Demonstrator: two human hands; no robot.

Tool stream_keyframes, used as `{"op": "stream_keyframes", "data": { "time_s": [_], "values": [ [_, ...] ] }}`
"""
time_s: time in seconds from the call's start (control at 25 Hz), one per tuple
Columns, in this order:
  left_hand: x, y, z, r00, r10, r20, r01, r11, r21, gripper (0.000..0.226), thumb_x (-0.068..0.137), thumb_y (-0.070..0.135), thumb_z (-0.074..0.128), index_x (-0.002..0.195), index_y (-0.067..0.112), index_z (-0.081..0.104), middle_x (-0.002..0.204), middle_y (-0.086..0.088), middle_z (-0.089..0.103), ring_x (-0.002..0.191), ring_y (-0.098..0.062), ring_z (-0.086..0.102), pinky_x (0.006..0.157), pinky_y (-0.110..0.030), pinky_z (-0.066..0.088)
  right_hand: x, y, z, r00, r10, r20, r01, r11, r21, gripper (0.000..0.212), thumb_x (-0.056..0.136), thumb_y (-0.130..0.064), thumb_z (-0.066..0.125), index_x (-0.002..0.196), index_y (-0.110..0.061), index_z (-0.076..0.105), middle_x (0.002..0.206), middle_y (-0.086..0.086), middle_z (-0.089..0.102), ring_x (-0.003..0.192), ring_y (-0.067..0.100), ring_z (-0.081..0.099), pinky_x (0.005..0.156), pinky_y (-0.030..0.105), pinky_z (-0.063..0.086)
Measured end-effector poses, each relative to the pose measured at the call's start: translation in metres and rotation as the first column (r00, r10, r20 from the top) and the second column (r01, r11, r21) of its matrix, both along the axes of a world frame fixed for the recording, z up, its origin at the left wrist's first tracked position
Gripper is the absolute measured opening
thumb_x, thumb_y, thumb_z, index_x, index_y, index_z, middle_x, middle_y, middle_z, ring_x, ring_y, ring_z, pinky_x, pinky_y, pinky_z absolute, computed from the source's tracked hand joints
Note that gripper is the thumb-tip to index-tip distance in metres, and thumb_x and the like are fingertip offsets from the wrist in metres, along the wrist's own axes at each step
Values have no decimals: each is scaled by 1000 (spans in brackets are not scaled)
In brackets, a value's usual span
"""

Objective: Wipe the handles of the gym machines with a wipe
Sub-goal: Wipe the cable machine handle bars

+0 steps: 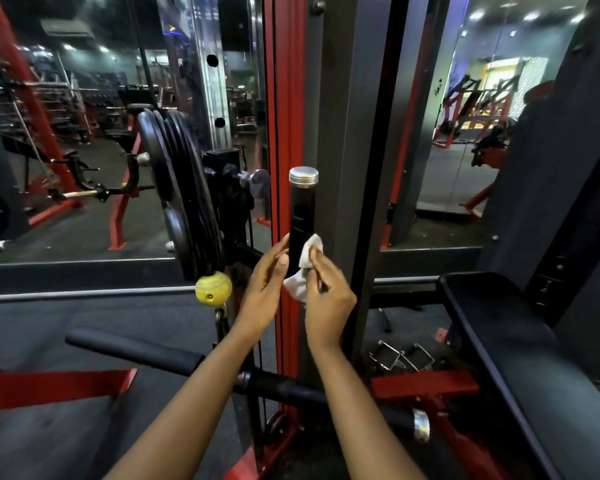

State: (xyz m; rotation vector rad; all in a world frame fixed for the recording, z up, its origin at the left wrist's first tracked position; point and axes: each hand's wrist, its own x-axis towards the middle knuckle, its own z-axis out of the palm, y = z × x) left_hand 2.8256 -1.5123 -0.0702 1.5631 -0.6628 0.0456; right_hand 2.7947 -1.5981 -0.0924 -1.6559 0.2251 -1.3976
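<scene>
An upright black machine handle (302,216) with a silver end cap stands in front of a red frame post. My right hand (326,289) pinches a crumpled white wipe (305,268) and holds it against the handle's lower right side. My left hand (267,282) lies along the handle's lower left side with fingers mostly straight, thumb touching the grip. The handle's base is hidden behind both hands.
A stack of black weight plates (181,195) hangs left of the handle, with a yellow ball (213,288) below it. A black padded seat (520,358) lies to the right. Black padded bars (136,349) cross low in front. Metal cable handles (400,356) lie on the floor.
</scene>
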Motion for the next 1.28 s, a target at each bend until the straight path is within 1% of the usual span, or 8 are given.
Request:
{"op": "stream_keyframes", "data": {
  "time_s": [0.12, 0.24, 0.36, 0.56, 0.8, 0.92, 1.16, 1.28],
  "values": [
    [2, 1, 0, 999, 13, 31, -13, 1000, 17, 34, 95, 30, 40, 128, 36, 40, 135, 15, 44, 116, 22, 39, 91, 3, 31, -3, 13, -25, 997, 55, -53, -46, 989, 143, 38, 77, 5, 67, 112, -7, 63, 105, 1, 66, 103, 2, 58, 86, 3, 43],
    [10, 3, -3, 996, 15, 83, -22, 996, 81, 38, 93, 42, 46, 129, 42, 36, 134, 14, 45, 120, 14, 42, 94, -3, 35, -7, 6, -10, 997, 72, -1, -69, 955, 289, 40, 80, 5, 63, 113, -18, 58, 100, -7, 65, 95, 2, 62, 82, 15, 51],
    [14, -4, -10, 998, 34, 47, -39, 993, 109, 37, 94, 32, 44, 127, 44, 32, 139, 12, 39, 129, -1, 37, 106, -20, 34, -1, 0, 23, 995, 63, 79, -77, 979, 189, 37, 82, 7, 59, 115, -11, 61, 107, -4, 63, 101, 1, 59, 85, 10, 48],
    [12, -5, -11, 997, 71, 17, -72, 992, 103, 35, 98, 24, 40, 127, 41, 33, 130, 22, 38, 121, 12, 34, 97, -2, 29, 8, 13, -6, 999, 3, 46, -13, 972, 233, 32, 79, 8, 61, 108, -5, 66, 105, 4, 68, 100, 2, 59, 84, 4, 44],
    [11, -8, -13, 990, 134, 43, -139, 982, 130, 42, 96, 23, 45, 131, 38, 28, 114, 32, 39, 105, 26, 36, 85, 6, 27, 22, 27, -45, 961, 227, -161, -124, 867, 484, 24, 83, -1, 62, 101, -14, 71, 89, 1, 72, 85, 13, 67, 82, 35, 55],
    [10, -6, -11, 991, 117, 65, -125, 982, 144, 42, 96, 20, 44, 132, 35, 28, 117, 34, 36, 110, 22, 34, 88, 5, 27, 19, 23, -45, 946, 279, -165, -121, 776, 619, 25, 83, -3, 62, 104, -14, 70, 95, 1, 72, 89, 10, 66, 90, 35, 52],
    [-1, -4, -12, 997, 78, -6, -77, 994, 83, 37, 96, 23, 44, 130, 36, 36, 136, 16, 37, 134, -3, 32, 113, -28, 25, -27, 6, -26, 944, 250, -216, -119, 868, 481, 27, 83, -4, 64, 107, -14, 68, 95, -4, 70, 84, -3, 63, 75, 6, 46],
    [-23, 5, -17, 995, 100, 20, -102, 988, 113, 41, 97, 27, 44, 137, 32, 37, 144, 14, 34, 138, -2, 25, 112, -23, 22, -57, -6, -20, 920, 250, -300, -138, 927, 349, 28, 83, -4, 64, 106, -17, 69, 94, -13, 69, 82, -9, 62, 75, 8, 47]
  ]
}}
